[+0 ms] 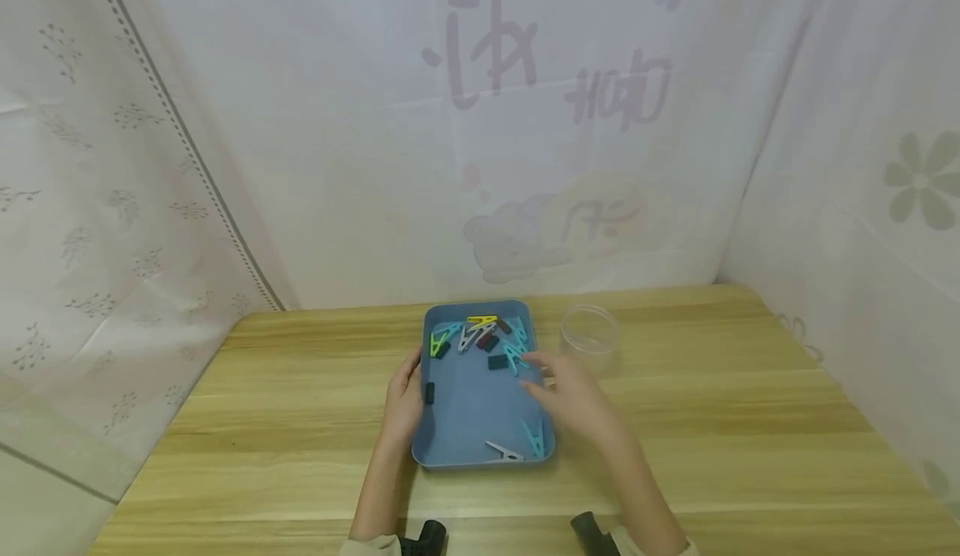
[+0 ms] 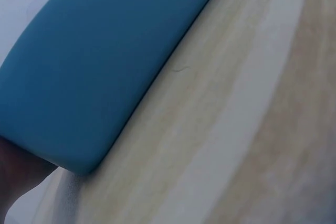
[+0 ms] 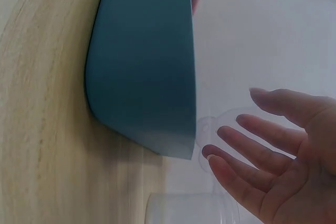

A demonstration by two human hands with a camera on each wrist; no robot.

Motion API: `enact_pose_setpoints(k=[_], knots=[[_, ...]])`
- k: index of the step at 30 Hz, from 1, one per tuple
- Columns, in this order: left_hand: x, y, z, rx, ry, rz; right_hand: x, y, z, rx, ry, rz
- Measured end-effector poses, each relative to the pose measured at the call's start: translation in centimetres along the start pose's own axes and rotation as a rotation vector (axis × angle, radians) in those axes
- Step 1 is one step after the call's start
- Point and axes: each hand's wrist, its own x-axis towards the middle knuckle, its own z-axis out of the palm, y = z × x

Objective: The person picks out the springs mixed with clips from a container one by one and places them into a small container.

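A blue rectangular tray (image 1: pixel 468 414) lies on the table between the hands. My left hand (image 1: pixel 403 402) holds its left side; in the left wrist view, part of that hand (image 2: pixel 21 174) shows at a corner of the tray wall (image 2: pixel 105 61). Over the right rim hovers my right hand (image 1: pixel 573 398), fingers spread and relaxed, holding nothing. Turquoise clips (image 1: pixel 513 354) are nearest its fingertips. Among the other clips are yellow (image 1: pixel 482 321), green (image 1: pixel 437 344) and grey ones (image 1: pixel 506 453). Several small dark blocks (image 1: pixel 498 363) lie among them.
A clear round plastic jar (image 1: pixel 590 335) stands behind the right hand, beside the tray. The wooden table (image 1: pixel 300 423) reaches back to a patterned cloth (image 1: pixel 360 164), which also hangs at both sides.
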Motion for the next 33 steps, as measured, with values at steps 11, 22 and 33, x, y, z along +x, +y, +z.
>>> enact_pose_setpoints(k=[11, 22, 33], knots=[[0.0, -0.1, 0.1, 0.001, 0.005, -0.002, 1.1, -0.8, 1.3, 0.005, -0.016, -0.025], [0.2, -0.1, 0.4, 0.001, 0.004, -0.010, 2.1, -1.4, 2.4, 0.013, -0.042, -0.028], [0.1, -0.1, 0.1, -0.002, 0.021, -0.008, 2.7, -2.1, 4.1, 0.031, -0.059, -0.030]])
